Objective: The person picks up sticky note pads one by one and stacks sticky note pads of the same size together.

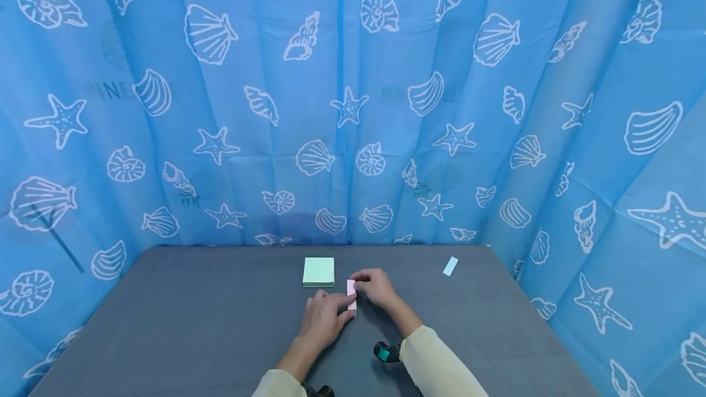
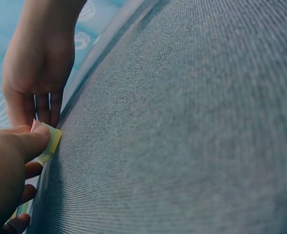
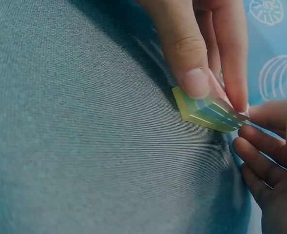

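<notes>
A narrow pad of sticky notes, pink on top, lies on the grey table between the two hands. Its layered green, blue and yellow edges show in the right wrist view. My left hand holds the near part, thumb at the near end and index finger across the top. From the far right, my right hand pinches the pad with thumb and finger. In the left wrist view, the left thumb covers much of the pad. Whether a single note is lifted, I cannot tell.
A square pale green pad of notes sits just beyond the left hand. One light blue strip lies toward the table's far right. Behind the grey table hangs a blue shell-patterned curtain, continuing along both sides.
</notes>
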`<state>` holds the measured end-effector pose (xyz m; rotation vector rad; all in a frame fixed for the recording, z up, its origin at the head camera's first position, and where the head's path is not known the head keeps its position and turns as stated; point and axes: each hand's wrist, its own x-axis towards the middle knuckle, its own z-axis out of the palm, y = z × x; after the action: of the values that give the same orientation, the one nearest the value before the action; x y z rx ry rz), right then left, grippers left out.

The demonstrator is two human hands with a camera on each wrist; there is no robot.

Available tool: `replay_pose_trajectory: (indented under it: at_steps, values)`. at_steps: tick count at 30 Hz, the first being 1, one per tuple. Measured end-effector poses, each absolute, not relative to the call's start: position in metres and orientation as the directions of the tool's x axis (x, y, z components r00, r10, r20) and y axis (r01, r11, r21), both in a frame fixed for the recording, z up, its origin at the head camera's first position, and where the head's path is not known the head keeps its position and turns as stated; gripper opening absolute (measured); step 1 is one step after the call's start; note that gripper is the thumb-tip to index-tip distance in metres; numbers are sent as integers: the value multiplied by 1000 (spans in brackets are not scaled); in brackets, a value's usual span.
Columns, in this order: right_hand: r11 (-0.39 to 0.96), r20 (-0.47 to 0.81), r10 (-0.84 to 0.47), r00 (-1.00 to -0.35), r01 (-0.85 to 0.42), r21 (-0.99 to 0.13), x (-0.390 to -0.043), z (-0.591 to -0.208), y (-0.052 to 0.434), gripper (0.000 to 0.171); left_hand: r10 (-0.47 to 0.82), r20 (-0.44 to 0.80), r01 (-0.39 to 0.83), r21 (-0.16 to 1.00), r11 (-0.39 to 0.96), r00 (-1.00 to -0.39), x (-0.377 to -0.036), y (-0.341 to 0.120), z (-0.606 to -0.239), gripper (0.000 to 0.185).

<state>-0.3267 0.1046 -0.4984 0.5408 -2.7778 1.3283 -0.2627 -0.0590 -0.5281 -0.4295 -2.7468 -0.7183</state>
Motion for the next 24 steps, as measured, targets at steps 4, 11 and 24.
replay_pose_trajectory:
  at_steps: [4,11,24]
  values:
    - [578,150,-309,-939,-311,-754,-327,-495,108,19,202,327,337,437,834,-923,-263,-58,-528,42]
    - [586,179,-303,-936,-331,-740,-331,-489,121,18,186,307,318,467,825,-933,-264,-57,-526,41]
    - [689,290,-205,-935,-348,-636,-338,-489,161,23,174,286,294,463,836,-942,-263,-56,-527,40]
